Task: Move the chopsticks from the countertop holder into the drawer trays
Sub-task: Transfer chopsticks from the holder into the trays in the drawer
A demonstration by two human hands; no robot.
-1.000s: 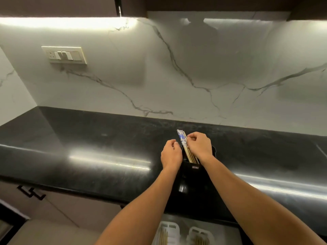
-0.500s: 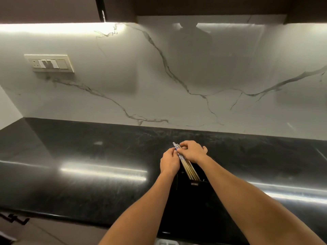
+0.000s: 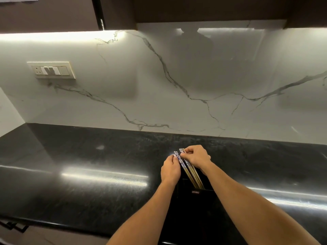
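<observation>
A black holder (image 3: 195, 197) stands on the dark countertop (image 3: 88, 165) near its front edge. Several wooden chopsticks (image 3: 192, 172) with blue-and-white patterned tops lean out of it, up and to the left. My left hand (image 3: 170, 169) pinches the top of the leftmost chopstick. My right hand (image 3: 196, 156) pinches the tops of the others, just to the right. Both hands are above the holder. The drawer and its trays are out of view.
A white marble backsplash (image 3: 177, 85) rises behind the counter, with a switch plate (image 3: 51, 70) at the left. Dark upper cabinets (image 3: 194, 9) hang overhead. A cabinet handle (image 3: 16, 226) shows below the counter's edge at the lower left.
The view has tilted up, so the drawer trays have dropped out of sight. My hands have drawn the chopstick tops apart, the left one taking one chopstick away from the bundle.
</observation>
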